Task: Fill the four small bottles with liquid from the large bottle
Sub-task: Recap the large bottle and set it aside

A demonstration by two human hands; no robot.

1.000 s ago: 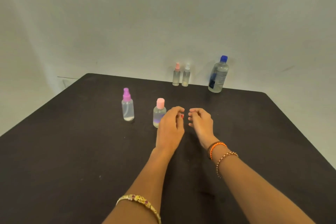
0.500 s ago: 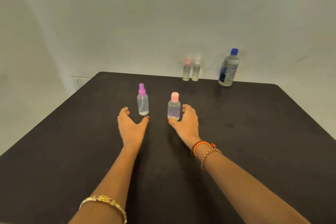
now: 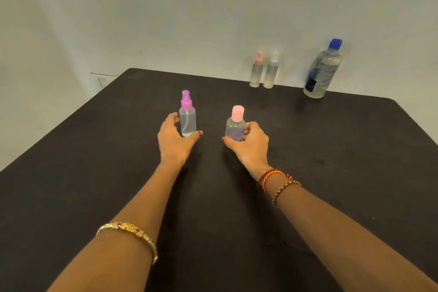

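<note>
Left hand (image 3: 174,140) reaches out over the dark matte desk (image 3: 71,173), fingers and thumb spread wide around the clear purple-capped spray bottle (image 3: 187,116), not closed on it. Right hand (image 3: 251,144) curls round the squat pink-capped bottle (image 3: 235,124), gripping its base. At the far edge stand two slim spray bottles (image 3: 263,71), then the large blue-capped bottle (image 3: 323,71).

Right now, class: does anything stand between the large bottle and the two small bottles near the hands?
Nothing visible does. Bare dark table lies between the large bottle and the purple-capped bottle and pink-capped bottle; the far pair stands off to its left.
</note>
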